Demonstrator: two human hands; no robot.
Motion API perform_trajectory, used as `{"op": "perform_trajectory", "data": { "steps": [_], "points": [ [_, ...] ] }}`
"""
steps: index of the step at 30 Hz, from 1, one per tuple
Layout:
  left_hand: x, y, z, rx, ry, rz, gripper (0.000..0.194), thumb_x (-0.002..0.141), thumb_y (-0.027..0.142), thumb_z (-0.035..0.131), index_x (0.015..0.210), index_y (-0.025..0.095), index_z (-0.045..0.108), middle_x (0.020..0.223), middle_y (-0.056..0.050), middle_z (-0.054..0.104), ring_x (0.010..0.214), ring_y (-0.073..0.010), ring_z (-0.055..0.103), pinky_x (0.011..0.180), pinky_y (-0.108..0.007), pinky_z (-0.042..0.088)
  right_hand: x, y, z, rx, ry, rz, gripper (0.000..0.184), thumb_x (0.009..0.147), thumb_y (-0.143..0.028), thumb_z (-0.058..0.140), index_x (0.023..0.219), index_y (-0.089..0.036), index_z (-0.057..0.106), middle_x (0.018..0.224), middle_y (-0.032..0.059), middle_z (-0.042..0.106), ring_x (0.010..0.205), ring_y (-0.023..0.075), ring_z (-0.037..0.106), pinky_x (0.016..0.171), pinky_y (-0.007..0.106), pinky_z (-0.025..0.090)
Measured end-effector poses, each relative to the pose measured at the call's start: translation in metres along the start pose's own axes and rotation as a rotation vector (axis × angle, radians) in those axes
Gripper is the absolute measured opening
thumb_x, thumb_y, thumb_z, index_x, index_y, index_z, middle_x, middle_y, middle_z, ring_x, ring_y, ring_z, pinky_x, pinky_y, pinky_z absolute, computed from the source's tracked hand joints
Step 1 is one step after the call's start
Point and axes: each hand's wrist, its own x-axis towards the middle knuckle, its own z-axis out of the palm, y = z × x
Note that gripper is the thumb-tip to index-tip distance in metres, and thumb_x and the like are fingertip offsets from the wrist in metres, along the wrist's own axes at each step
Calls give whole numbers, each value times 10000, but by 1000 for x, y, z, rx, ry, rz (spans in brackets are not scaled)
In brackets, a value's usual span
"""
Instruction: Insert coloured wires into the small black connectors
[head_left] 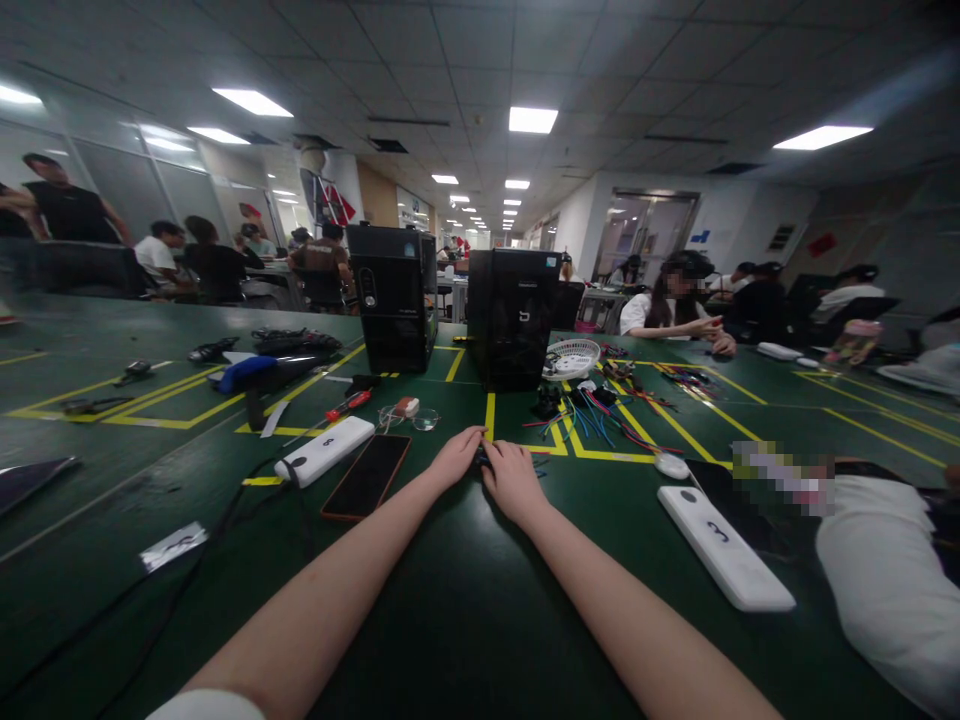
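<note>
My left hand (pixel 459 456) and my right hand (pixel 514 482) meet over the green table, fingertips close together with fingers bent. Between them, mostly covered by the fingers, is a small dark piece (pixel 480 458) whose kind I cannot make out. Thin coloured wire ends (pixel 540 464) show just beyond my right hand. Left of my left hand lies a phone with an orange edge (pixel 369 477). A bundle of wires with black connectors (pixel 592 412) lies ahead and to the right, beside a white basket (pixel 571 358).
Two black computer towers (pixel 394 300) (pixel 513 320) stand ahead. Left lie a white power bank (pixel 325 451), glasses (pixel 424 419), a red screwdriver (pixel 348 405) and black cables (pixel 217 540). Right, another white power bank (pixel 724 548) lies near a co-worker's sleeve (pixel 877 560).
</note>
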Motion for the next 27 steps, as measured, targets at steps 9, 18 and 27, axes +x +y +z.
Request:
{"op": "perform_trajectory", "data": {
  "steps": [9, 18, 27],
  "points": [
    [-1, -3, 0, -2, -20, -4, 371, 858, 189, 324, 1196, 151, 472, 1030, -56, 639, 1014, -158, 563, 956, -298, 396, -12, 4, -10, 82, 24, -95, 426, 805, -216, 463, 1230, -191, 447, 1188, 88, 506, 1110, 213, 408, 950, 379, 269],
    [1, 4, -2, -1, -29, 38, 320, 841, 157, 365, 1099, 136, 554, 1130, -85, 592, 1040, -168, 549, 959, -301, 393, -9, 0, -10, 77, 8, -125, 440, 789, -188, 473, 1228, -181, 453, 1222, 107, 484, 1130, 219, 395, 945, 397, 284],
    [0, 4, 2, -318, -47, -21, 341, 877, 174, 332, 1185, 144, 476, 979, -88, 641, 940, -166, 597, 922, -348, 420, -8, 3, -5, 28, 63, -117, 371, 796, -168, 466, 1163, -200, 516, 1113, 97, 529, 1055, 222, 427, 898, 379, 319]
  ]
}}
